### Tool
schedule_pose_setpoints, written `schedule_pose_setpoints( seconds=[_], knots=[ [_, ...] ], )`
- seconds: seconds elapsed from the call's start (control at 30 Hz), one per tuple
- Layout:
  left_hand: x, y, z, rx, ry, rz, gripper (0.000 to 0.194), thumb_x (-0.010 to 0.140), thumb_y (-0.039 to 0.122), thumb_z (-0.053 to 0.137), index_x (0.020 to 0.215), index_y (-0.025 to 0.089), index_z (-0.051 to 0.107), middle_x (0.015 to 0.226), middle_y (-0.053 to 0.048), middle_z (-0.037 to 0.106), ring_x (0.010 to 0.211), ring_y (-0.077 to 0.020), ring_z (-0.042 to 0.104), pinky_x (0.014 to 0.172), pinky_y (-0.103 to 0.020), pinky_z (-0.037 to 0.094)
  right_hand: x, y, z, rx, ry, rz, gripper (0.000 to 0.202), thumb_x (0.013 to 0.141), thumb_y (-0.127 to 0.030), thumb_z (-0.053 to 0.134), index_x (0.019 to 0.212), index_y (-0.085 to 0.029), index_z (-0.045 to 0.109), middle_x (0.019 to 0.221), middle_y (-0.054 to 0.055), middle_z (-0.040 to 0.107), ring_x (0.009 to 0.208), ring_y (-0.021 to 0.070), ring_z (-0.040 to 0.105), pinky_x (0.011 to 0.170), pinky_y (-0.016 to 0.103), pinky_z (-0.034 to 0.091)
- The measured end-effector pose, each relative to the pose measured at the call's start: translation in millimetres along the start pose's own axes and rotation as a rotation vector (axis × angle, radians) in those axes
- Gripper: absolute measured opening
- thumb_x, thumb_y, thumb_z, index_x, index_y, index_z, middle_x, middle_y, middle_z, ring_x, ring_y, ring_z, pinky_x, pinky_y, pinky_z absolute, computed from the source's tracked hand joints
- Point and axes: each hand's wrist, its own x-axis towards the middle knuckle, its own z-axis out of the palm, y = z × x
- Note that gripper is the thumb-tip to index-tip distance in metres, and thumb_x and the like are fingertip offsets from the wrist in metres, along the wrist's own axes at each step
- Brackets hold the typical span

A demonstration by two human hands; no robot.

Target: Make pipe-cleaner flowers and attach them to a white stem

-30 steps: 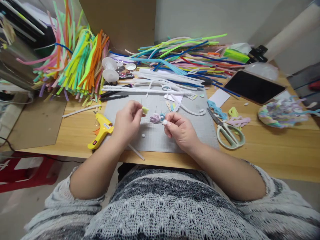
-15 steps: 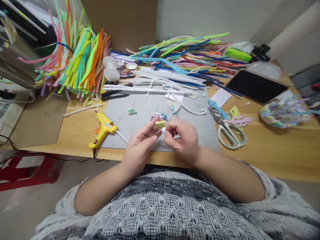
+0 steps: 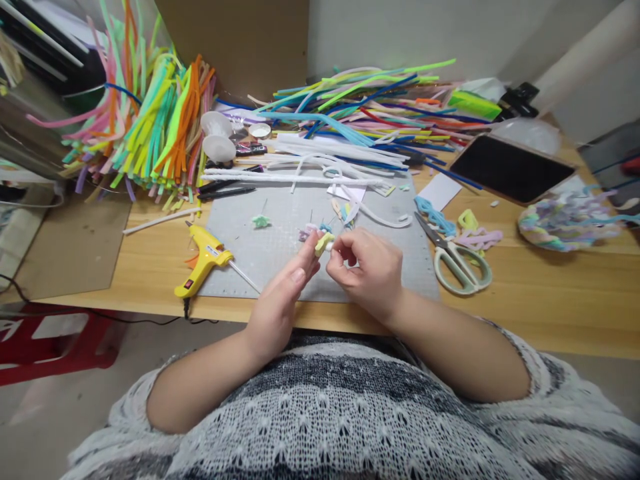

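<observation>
A small yellow pipe-cleaner flower (image 3: 323, 245) with a white bit on its right side is between my hands, above the grey cutting mat (image 3: 235, 260). My right hand (image 3: 371, 270) pinches it at the white bit with thumb and forefinger. My left hand (image 3: 281, 293) has its fingers stretched out and held together, their tips against the petals. Just behind the fingertips, a lilac flower (image 3: 306, 231) and a blue flower (image 3: 326, 228) lie partly hidden. Further left on the mat is a mint-green flower (image 3: 261, 221) with a thin wire stem.
A yellow glue gun (image 3: 203, 260) lies left of my hands, scissors (image 3: 460, 267) to the right. White pipe cleaners (image 3: 320, 175) cross the mat's back; coloured bundles (image 3: 170, 120) stand behind. A phone (image 3: 513, 168) and a pastel fuzzy coil (image 3: 560, 223) are at the right.
The yellow flower has turned from facing up to tilted on edge. My left fingers have straightened and their thumb has moved off the flower. The view has shifted slightly.
</observation>
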Motion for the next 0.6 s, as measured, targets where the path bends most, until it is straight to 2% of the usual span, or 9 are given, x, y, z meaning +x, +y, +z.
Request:
schedule_pose_setpoints(
  seconds=[0.23,0.37,0.6],
  knots=[
    [0.0,1.3,1.9,0.012,-0.025,0.039,0.043,0.091,0.035,0.038,0.131,0.03,0.052,0.146,0.002,0.041,0.138,-0.0224,0.03,0.116,-0.041,0.023,2.0,-1.1,0.1,-0.025,0.002,-0.01,0.007,0.077,-0.015,0.051,0.073,-0.019,0.055,0.062,-0.003,0.059,0.055,0.0089,0.047,0.057,0.026,0.035],
    [-0.1,0.2,0.6,0.027,-0.042,0.048,0.044,0.091,0.035,0.039,0.132,0.027,0.05,0.148,0.0,0.038,0.139,-0.0225,0.029,0.117,-0.04,0.022,2.0,-1.0,0.1,-0.032,0.005,-0.01,0.007,0.077,-0.015,0.052,0.073,-0.019,0.055,0.062,-0.003,0.059,0.054,0.0088,0.047,0.057,0.026,0.036],
    [0.0,-2.4,-0.2,0.008,0.001,0.037,0.044,0.088,0.039,0.045,0.129,0.026,0.054,0.145,-0.002,0.043,0.137,-0.0236,0.032,0.116,-0.041,0.025,1.5,-0.9,-0.2,-0.03,0.016,0.009,0.007,0.077,-0.015,0.052,0.073,-0.019,0.055,0.062,-0.002,0.059,0.054,0.0091,0.047,0.057,0.026,0.035]
  ],
)
